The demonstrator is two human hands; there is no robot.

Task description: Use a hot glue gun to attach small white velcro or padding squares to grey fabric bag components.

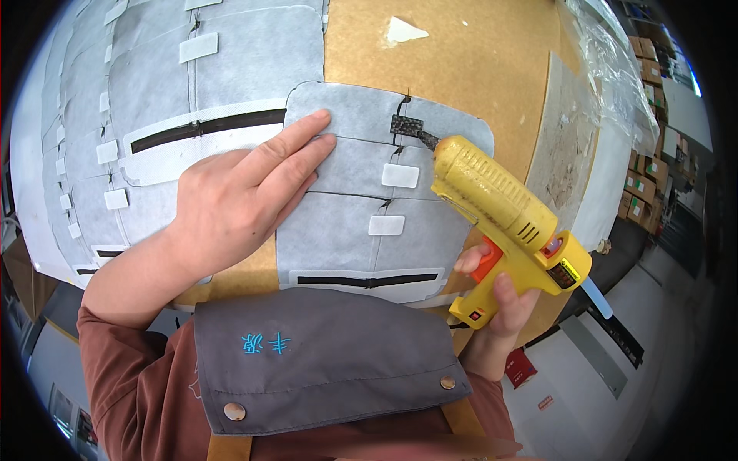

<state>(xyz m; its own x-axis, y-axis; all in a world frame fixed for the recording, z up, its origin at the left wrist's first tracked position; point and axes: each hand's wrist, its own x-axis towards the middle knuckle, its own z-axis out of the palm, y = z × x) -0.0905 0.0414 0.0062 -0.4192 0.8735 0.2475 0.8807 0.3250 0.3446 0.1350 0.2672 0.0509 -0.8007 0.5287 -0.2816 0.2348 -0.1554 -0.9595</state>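
My right hand (pixel 507 307) is wrapped round the handle of a yellow hot glue gun (pixel 500 192), one finger at its orange trigger (pixel 487 260). A pale glue stick (pixel 596 297) sticks out of the gun's back end. The dark nozzle (pixel 427 138) touches or hovers just by a black patch (pixel 406 125) on a grey fabric panel (pixel 346 173); which of the two I cannot tell. My left hand (pixel 238 184) lies flat on that panel's left part, fingers stretched out, holding nothing. Below the black patch, two white tabs (pixel 400 176) sit along the panel's seam.
More grey panels (pixel 246 61) with white tabs and black slots cover the table's left side. Brown board (pixel 453 58) shows at the far side, bearing a torn white scrap (pixel 405 31). Crumpled clear plastic (pixel 619 61) hangs at the far right edge. Cardboard boxes (pixel 642 184) are stacked beyond.
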